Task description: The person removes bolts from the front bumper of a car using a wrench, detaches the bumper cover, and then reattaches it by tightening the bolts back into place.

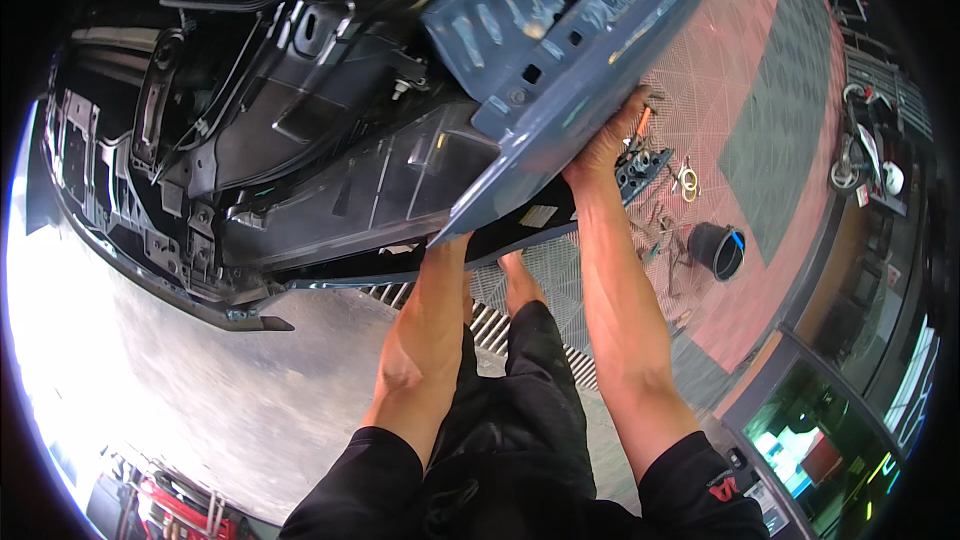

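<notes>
A blue-grey car fender (560, 130) sits at an angle over the front corner of an opened-up car, its pointed front tip toward me. My right hand (606, 145) grips the fender's outer side, and part of its fingers is hidden at the edge. My left hand (450, 244) reaches up under the tip; the panel covers its fingers. Inside the fender is a bracket-like inner panel (495, 25) with pale smears. Black plastic trim (350, 185) and the car's front support frame (110, 165) lie to the left.
On the red and grey tiled floor at right are a black bucket (716, 251), a ring-shaped roll (687, 182) and scattered tools (660, 240). A drain grate (490, 328) runs near my feet. A motorbike (865, 150) stands far right; red equipment (180, 510) is at lower left.
</notes>
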Available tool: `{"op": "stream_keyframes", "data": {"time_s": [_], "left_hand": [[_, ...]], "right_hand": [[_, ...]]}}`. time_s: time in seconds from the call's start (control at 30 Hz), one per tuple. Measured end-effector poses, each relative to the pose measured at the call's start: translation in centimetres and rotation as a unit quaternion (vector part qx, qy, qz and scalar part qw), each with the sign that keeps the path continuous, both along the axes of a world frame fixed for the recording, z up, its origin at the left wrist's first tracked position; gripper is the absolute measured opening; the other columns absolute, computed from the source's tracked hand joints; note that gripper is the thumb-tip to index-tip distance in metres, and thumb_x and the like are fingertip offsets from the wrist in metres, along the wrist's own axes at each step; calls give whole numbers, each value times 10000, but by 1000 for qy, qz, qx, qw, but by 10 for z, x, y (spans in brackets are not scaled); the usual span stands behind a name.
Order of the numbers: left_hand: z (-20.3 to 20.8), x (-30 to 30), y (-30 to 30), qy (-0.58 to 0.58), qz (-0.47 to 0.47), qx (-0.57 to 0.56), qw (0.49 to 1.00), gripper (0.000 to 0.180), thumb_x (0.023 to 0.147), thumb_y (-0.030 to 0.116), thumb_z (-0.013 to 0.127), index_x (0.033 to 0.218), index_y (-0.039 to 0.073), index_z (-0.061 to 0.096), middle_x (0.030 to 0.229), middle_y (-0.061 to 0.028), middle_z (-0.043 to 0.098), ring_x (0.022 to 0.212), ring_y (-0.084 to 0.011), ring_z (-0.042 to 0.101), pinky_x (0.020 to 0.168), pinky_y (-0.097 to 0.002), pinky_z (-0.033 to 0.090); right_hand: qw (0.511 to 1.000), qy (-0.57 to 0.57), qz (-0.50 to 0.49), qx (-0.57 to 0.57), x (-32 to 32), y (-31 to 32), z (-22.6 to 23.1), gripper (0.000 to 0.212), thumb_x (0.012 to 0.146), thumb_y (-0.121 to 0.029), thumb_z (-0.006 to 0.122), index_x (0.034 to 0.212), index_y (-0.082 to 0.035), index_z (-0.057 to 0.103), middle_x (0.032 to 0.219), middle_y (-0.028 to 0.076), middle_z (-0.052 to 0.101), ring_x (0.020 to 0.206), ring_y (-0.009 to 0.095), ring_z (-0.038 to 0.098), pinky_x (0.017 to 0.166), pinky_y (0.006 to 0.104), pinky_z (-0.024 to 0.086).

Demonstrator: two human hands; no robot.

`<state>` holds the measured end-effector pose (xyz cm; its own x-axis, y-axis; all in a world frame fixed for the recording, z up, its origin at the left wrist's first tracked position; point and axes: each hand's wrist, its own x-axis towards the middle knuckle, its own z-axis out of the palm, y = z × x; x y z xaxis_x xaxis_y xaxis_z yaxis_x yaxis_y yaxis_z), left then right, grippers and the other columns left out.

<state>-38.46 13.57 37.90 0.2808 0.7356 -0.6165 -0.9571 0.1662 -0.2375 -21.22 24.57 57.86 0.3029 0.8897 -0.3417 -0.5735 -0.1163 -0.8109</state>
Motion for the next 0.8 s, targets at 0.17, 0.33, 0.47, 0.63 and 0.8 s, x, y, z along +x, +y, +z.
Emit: {"op": "stream_keyframes", "data": {"time_s": [0.17,0.33,0.47,0.63,0.8], "left_hand": [[-6,0,1,14,-25,-8,1000,370,1008,296,520,1177,-10,639,1150,-227,664,1079,-370,611,939,-568,493],[-4,-15,5,29,-30,-31,999,366,1006,292,520,1168,-13,641,1138,-229,666,1067,-370,613,929,-565,496],[7,-13,11,54,-34,-39,997,362,1005,289,520,1161,-15,643,1128,-231,667,1058,-370,615,921,-563,499],[8,-28,16,77,-54,-17,995,385,1005,287,476,1154,-41,612,1068,-255,639,1017,-371,604,908,-552,496],[21,-19,14,112,-52,-28,992,368,1008,235,440,1206,-52,559,1071,-251,601,1017,-364,592,912,-538,487]], "right_hand": [[995,96,-6,-25,17,0,-17,1149,851,-970,342,1574,-79,404,1532,153,489,1408,318,462,1173,488,397],[983,184,-17,-10,11,-5,-22,1227,830,-1006,206,1520,-32,489,1466,181,566,1381,328,488,1168,487,388],[967,251,-40,9,12,-7,-21,1185,854,-987,175,1396,-28,612,1290,153,690,1232,290,591,1079,433,457],[950,304,-62,-25,4,0,-20,946,1046,-753,109,1269,-33,681,1189,95,730,1103,202,637,978,346,498],[970,192,-86,-125,3,4,-28,799,1104,-632,222,1235,-1,694,1197,135,708,1117,242,635,995,377,474]]}}
